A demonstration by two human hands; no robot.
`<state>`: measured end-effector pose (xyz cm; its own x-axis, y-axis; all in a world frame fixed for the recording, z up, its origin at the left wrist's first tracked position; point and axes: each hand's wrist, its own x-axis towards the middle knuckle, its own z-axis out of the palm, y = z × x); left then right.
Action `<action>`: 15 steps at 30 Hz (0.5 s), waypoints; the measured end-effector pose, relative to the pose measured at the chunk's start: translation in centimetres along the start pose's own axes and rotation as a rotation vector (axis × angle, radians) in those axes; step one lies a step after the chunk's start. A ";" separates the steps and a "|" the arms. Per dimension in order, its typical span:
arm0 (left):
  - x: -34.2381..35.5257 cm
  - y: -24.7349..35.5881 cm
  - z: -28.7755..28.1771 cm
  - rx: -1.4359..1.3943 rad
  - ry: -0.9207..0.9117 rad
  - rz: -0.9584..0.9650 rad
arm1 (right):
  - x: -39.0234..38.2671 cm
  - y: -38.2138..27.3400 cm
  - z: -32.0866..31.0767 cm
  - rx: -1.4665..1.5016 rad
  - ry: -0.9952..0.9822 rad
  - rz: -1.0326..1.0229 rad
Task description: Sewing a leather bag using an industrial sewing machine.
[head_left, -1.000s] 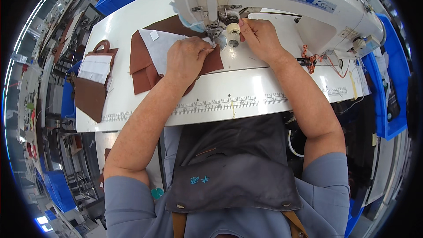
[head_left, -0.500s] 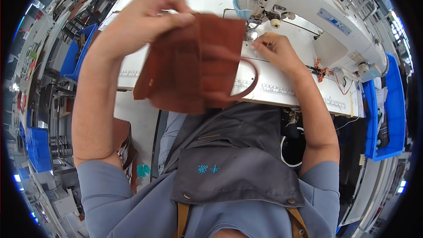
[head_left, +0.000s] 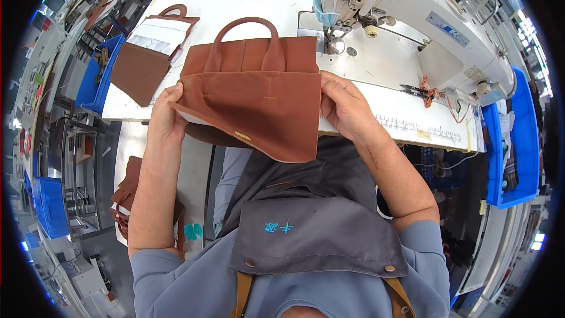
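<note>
Between my two hands I hold a reddish-brown bag panel (head_left: 253, 103) with one arched handle pointing away from me. My left hand (head_left: 168, 115) is closed on its left edge, thumb on top. At the right edge, my right hand (head_left: 341, 103) pinches it between thumb and fingers. The panel's near flap sags and curves toward me, showing stitch lines and a small gold-coloured mark. It lies partly over the front of the white table, left of the needle area of a sewing machine (head_left: 347, 6).
Another brown bag piece (head_left: 141, 68) with a handle lies on the table's left. Scissors (head_left: 416, 90) with orange cord rest under the machine arm. Blue bins (head_left: 512, 141) (head_left: 94, 76) stand at both sides. More brown pieces (head_left: 126, 191) are stacked at lower left.
The bag panel has been turned so its handle points away and its flap faces me. My left hand came down to its left edge; my right hand moved from beside the needle onto its right edge.
</note>
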<state>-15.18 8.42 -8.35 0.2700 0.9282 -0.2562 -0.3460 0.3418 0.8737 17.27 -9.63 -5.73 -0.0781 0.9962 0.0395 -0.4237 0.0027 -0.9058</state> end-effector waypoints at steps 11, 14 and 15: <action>-1.1 -0.5 1.7 -0.024 0.022 -0.012 | -0.4 0.2 2.0 -0.154 0.211 0.039; -2.1 0.7 3.5 0.059 -0.018 -0.009 | 0.5 -0.2 0.7 -0.354 0.160 0.088; -2.4 1.0 3.8 0.275 0.069 0.287 | 0.7 -0.5 0.9 -0.351 0.157 0.085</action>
<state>-12.79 6.00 -5.27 0.1335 0.9910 -0.0044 -0.1428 0.0236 0.9895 16.60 -8.99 -4.91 0.0511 0.9953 -0.0827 -0.0853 -0.0782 -0.9933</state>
